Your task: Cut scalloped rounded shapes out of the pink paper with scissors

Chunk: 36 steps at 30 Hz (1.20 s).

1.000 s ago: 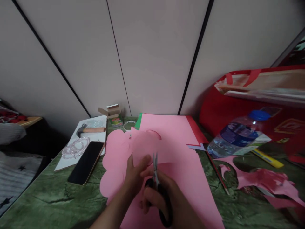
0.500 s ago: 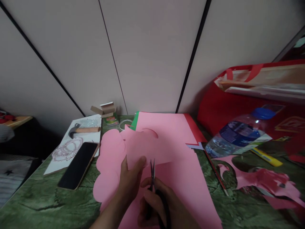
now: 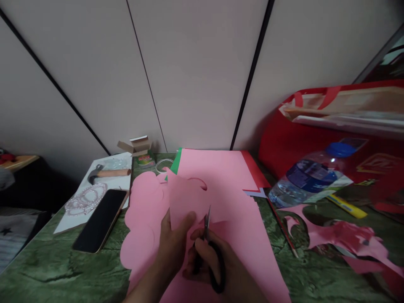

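Between its thumb and fingers, my left hand (image 3: 176, 235) grips a pink sheet of paper (image 3: 186, 195) that has a curved cut near its top right. My right hand (image 3: 217, 261) is wrapped round the black handles of a pair of scissors (image 3: 207, 225). Their blades point up and away from me, at the lower edge of that paper, close to my left thumb. Beneath both hands lies a larger stack of pink paper (image 3: 252, 252). Pink scalloped cutouts (image 3: 142, 223) lie to the left of my left hand.
On the left are a black phone (image 3: 101, 221), a bead string (image 3: 86, 200) and a claw hammer (image 3: 110, 172). A small open box (image 3: 143, 153) stands at the back. To the right are a water bottle (image 3: 312, 174), a red bag (image 3: 315, 126), a pencil (image 3: 282, 227), a yellow cutter (image 3: 347, 206) and pink scraps (image 3: 344, 235).
The scissors have moved up to the paper's lower edge, and their blades have come together. The paper now has a cut at that edge. My view has shifted slightly right.
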Each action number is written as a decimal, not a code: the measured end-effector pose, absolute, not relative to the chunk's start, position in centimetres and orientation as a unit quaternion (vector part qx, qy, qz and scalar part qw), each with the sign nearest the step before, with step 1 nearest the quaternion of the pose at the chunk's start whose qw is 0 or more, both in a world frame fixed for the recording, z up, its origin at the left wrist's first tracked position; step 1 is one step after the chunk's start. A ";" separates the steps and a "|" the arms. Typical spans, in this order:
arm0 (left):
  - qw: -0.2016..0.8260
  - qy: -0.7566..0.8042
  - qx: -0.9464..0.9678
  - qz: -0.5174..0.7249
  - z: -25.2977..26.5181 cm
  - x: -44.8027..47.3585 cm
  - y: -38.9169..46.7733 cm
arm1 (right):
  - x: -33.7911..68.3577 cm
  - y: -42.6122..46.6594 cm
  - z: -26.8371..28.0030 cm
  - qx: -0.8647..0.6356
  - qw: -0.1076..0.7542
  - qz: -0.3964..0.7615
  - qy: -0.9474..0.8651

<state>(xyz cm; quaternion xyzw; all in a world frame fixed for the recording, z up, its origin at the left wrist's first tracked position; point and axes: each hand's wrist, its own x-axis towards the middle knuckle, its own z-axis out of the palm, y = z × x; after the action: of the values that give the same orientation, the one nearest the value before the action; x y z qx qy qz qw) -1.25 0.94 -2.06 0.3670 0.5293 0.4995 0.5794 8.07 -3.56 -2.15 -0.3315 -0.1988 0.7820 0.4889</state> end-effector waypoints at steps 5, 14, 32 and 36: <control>0.528 0.564 0.384 0.505 -1.7 -0.6 0.4 | 8.2 -3.5 -2.5 -0.372 0.515 0.726 -0.263; 0.491 0.557 0.433 0.510 -1.4 -0.5 0.0 | 8.5 -3.3 -2.8 -0.419 0.524 0.686 -0.281; 0.437 0.586 0.436 0.525 -2.1 -0.1 -1.5 | 9.1 -3.4 -2.1 -0.426 0.505 0.694 -0.286; 0.438 0.581 0.441 0.526 -2.2 -0.1 -1.6 | 8.9 -3.6 -1.6 -0.436 0.516 0.682 -0.281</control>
<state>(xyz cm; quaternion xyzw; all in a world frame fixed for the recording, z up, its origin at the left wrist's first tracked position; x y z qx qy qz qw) -0.10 -1.57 -2.20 0.4406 0.5812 0.5257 0.4379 8.87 -3.58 -1.61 -0.4358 -0.2805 0.6817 0.5164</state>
